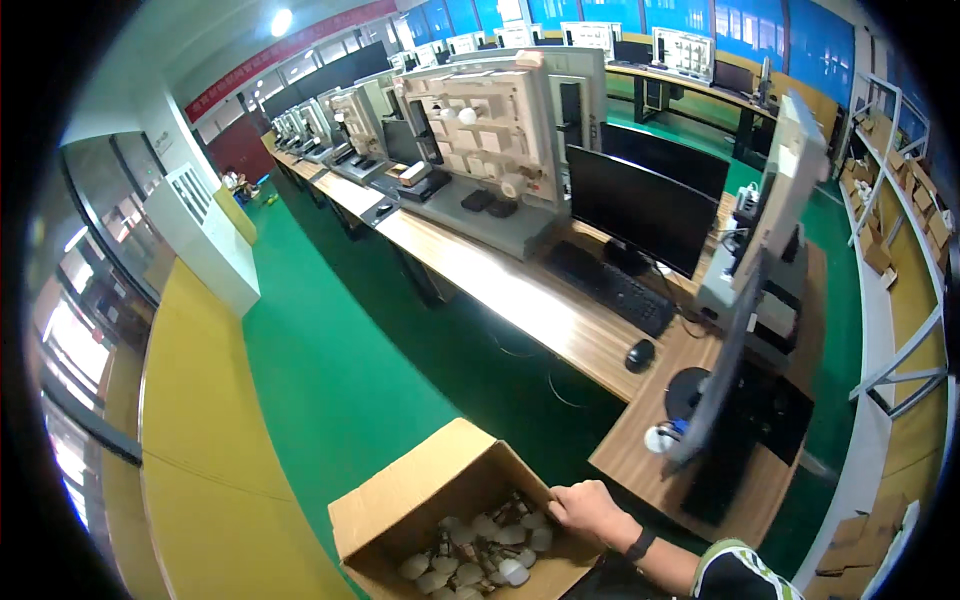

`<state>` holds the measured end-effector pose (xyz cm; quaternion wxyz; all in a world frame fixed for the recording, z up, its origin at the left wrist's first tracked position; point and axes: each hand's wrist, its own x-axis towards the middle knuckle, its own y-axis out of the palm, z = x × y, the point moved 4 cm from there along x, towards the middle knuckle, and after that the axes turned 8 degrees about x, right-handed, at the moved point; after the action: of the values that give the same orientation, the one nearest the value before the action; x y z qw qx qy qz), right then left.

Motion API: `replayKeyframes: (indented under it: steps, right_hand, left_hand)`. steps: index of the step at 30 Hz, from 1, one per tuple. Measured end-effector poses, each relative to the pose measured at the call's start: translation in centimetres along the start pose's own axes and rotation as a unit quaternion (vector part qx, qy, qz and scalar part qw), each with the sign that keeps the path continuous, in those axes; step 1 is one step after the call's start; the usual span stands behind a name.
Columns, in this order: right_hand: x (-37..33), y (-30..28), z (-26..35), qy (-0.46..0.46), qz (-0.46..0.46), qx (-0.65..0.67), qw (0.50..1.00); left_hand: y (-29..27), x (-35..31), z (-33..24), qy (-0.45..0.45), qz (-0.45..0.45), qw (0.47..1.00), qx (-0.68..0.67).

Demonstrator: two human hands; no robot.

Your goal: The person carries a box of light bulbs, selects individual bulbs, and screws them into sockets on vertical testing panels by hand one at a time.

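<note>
Your right hand (592, 512) grips the rim of an open cardboard box (405, 485), white bulbs (515, 572) heaped left of it; your left's out of view, can't tell.

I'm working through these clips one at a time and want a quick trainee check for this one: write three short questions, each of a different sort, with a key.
1. Short answer: what lies inside the cardboard box?
2. True or false: both of the wearer's hands are seen gripping the box.
3. Multiple choice: what colour is the floor beyond the box?
a) red
b) green
c) grey

Key
1. Light bulbs, lying loose in a pile.
2. False. Only the right hand shows, gripping the box's right edge; the left is out of view.
3. b
</note>
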<state>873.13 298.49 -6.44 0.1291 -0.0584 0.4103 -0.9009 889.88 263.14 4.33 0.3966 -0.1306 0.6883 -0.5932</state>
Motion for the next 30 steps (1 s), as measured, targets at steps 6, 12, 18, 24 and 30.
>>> replayKeyframes:
  steps: [6, 12, 18, 24, 30]
  right_hand:
    - [17.8, 0.0, 4.2, 0.017, -0.032, -0.028, 0.999]
    - [31.3, -4.4, 5.8, 0.085, -0.093, -0.050, 0.991]
    - [43.0, -7.7, 0.1, 0.150, -0.220, -0.059, 0.962]
    - [58.4, -11.3, -7.5, 0.226, -0.258, -0.062, 0.937]
    - [70.1, -11.9, -9.0, 0.312, -0.240, -0.028, 0.919]
  left_hand:
    - [-8.7, 20.1, -7.0, 0.096, -0.034, 0.993, -0.062]
    - [-19.1, 36.9, -19.1, 0.231, -0.097, 0.968, -0.020]
    - [-23.8, 52.4, -37.4, 0.395, -0.125, 0.910, 0.017]
    - [-26.5, 65.6, -55.1, 0.475, -0.098, 0.873, 0.059]
    - [-31.0, 78.4, -69.0, 0.522, -0.061, 0.846, 0.093]
